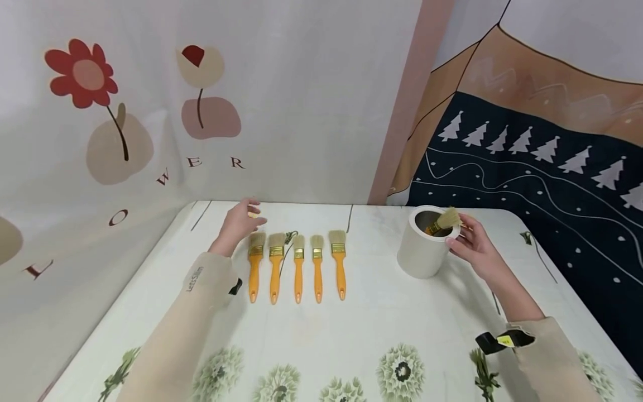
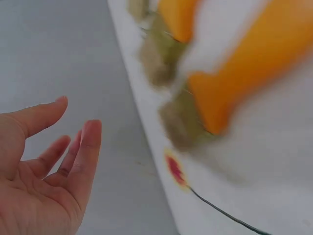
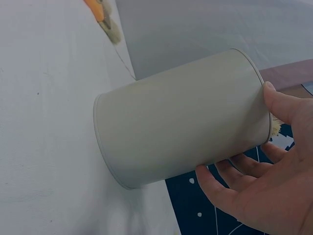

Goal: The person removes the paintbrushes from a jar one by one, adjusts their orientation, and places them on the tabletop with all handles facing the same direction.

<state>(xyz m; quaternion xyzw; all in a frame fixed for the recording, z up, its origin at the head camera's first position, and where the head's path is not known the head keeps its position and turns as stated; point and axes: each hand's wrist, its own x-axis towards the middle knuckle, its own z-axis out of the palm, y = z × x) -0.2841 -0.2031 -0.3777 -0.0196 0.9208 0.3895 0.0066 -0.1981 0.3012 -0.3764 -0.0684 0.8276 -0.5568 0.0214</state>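
Observation:
My left hand hovers over the far end of the leftmost paintbrush, holding nothing, thumb and fingers apart. That brush lies in a row of several flat paintbrushes with orange handles and pale bristles, all pointing away from me. In the left wrist view, the hand shows beside blurred orange handles. On the right, my right hand grips a white cylindrical container near its rim, thumb at the rim and fingers along the side. One paintbrush leans inside, bristles up; its handle is mostly hidden.
A white cloth with printed green flowers covers the table. Behind it hangs a pale curtain with flower prints, and at the right a dark cloth with white trees.

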